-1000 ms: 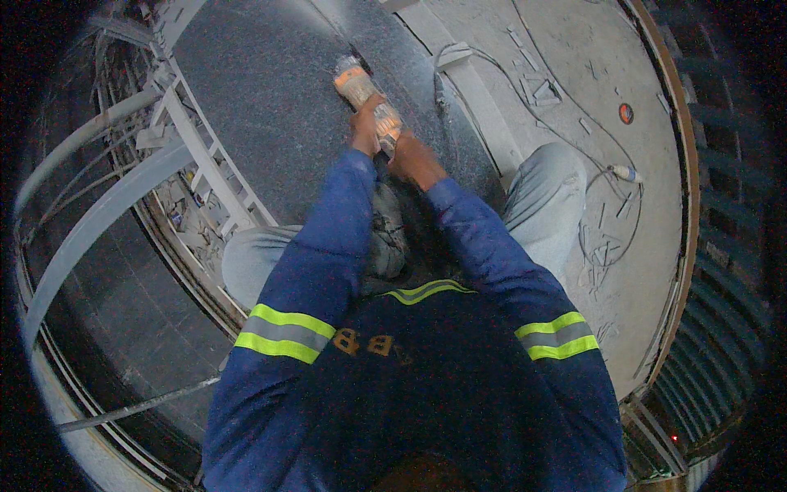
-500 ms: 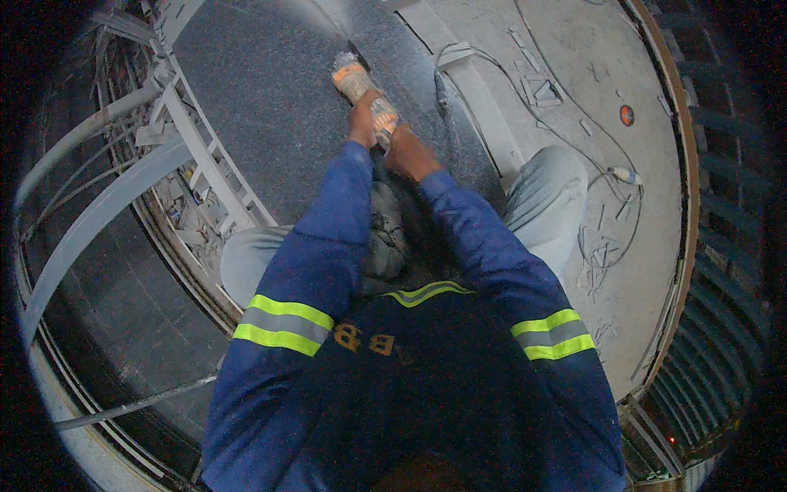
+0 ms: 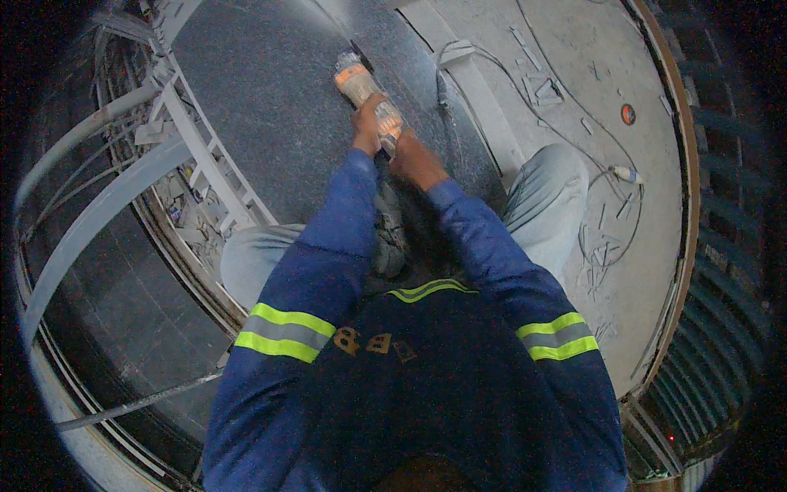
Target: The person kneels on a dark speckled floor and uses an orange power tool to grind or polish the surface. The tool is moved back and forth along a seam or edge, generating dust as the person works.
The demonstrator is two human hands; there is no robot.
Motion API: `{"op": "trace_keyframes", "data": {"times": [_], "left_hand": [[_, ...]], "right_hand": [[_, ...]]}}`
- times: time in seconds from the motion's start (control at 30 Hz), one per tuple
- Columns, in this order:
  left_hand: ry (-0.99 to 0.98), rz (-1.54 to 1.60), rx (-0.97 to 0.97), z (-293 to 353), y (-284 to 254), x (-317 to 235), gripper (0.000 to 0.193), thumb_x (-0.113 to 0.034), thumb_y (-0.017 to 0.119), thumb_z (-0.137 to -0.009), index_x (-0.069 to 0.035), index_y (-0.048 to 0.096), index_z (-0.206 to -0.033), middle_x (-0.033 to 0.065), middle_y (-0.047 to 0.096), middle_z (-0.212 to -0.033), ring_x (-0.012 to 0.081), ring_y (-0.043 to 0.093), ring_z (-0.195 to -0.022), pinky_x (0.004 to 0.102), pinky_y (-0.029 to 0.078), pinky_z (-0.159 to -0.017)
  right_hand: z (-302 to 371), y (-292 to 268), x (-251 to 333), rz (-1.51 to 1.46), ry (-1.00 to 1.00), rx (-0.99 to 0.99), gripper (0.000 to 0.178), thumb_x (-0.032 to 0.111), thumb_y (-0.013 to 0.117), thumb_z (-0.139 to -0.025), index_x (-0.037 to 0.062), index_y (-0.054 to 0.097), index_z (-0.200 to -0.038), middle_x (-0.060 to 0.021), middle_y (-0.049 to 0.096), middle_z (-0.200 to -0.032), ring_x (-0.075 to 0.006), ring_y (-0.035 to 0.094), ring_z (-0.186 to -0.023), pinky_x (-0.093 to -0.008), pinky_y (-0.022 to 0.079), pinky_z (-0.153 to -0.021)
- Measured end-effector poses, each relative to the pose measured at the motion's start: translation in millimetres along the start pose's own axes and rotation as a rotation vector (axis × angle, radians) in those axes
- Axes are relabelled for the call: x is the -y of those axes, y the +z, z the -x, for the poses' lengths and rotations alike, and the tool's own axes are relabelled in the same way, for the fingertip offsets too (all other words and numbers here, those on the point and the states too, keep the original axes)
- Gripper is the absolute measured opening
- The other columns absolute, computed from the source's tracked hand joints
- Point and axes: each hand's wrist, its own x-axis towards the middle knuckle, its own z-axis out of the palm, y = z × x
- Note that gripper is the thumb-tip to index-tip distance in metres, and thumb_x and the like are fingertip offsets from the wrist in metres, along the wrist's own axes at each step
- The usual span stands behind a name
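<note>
Both my hands are closed round a dusty orange angle grinder (image 3: 357,84), held over a dark grey speckled slab (image 3: 270,107). My left hand (image 3: 366,125) wraps the middle of its body. At the rear end, close to my body, my right hand (image 3: 418,161) grips it; some of those fingers are hidden. The grinder's head points away from me beside a dark straight line (image 3: 361,54) on the slab. From there a pale plume of dust (image 3: 330,18) streams toward the far edge. The disc itself is too unclear to make out.
Right of the slab, a pale dusty floor (image 3: 607,90) holds a looping cable (image 3: 566,152) with a plug connector (image 3: 626,175), an orange-black disc (image 3: 628,114) and scattered offcuts (image 3: 605,250). A metal frame (image 3: 209,148) and curved pipes (image 3: 98,205) stand on the left.
The grinder and both hands have shifted slightly to the right. Dust still streams from the grinder's head, and both hands keep their grip.
</note>
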Motion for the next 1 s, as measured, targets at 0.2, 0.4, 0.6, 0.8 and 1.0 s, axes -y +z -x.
{"op": "trace_keyframes", "data": {"times": [0.2,0.4,0.6,0.8,1.0], "left_hand": [[-0.008,-0.048,0.082,-16,-4,-7,0.041,-0.034,0.064,-0.076,-0.004,0.054,-0.103,0.0101,0.059,-0.079,0.0257,0.063,-0.066,0.0378,0.054,-0.06],[0.013,-0.004,-0.005,17,9,0,0.046,-0.023,0.071,-0.07,0.005,0.057,-0.104,0.0126,0.061,-0.086,0.0274,0.064,-0.07,0.0409,0.055,-0.062],[0.018,0.001,-0.018,10,4,9,0.048,-0.024,0.072,-0.068,0.005,0.057,-0.103,0.012,0.06,-0.085,0.0275,0.064,-0.069,0.0407,0.055,-0.061],[-0.016,-0.01,0.056,-12,-5,-2,0.046,-0.027,0.069,-0.07,0.003,0.055,-0.102,0.0116,0.06,-0.083,0.0273,0.063,-0.067,0.0395,0.055,-0.06],[-0.03,-0.058,-0.014,-7,1,-1,0.04,-0.028,0.065,-0.074,-0.001,0.055,-0.102,0.0104,0.06,-0.081,0.0261,0.062,-0.065,0.0383,0.054,-0.06]], "right_hand": [[-14,-3,8,0.007,-0.04,0.013,0.053,0.015,0.07,-0.073,-0.008,0.043,-0.111,-0.0311,0.063,-0.098,-0.0442,0.064,-0.092,-0.0473,0.052,-0.077],[7,-12,9,0.024,0.033,0.013,0.053,0.017,0.071,-0.073,-0.0076,0.043,-0.11,-0.0312,0.063,-0.097,-0.0449,0.064,-0.089,-0.0482,0.052,-0.076],[7,-2,-2,0.086,0.072,0.024,0.048,0.016,0.069,-0.075,-0.0068,0.043,-0.108,-0.0314,0.063,-0.097,-0.0452,0.064,-0.088,-0.0499,0.052,-0.077],[-4,-6,12,0.026,0.026,0.021,0.048,0.015,0.066,-0.075,-0.0083,0.042,-0.109,-0.0317,0.063,-0.096,-0.045,0.064,-0.09,-0.0494,0.051,-0.078],[-5,-6,9,0.017,0.046,0.028,0.05,0.014,0.068,-0.073,-0.0086,0.042,-0.109,-0.0319,0.063,-0.095,-0.045,0.064,-0.09,-0.0483,0.052,-0.077]]}}
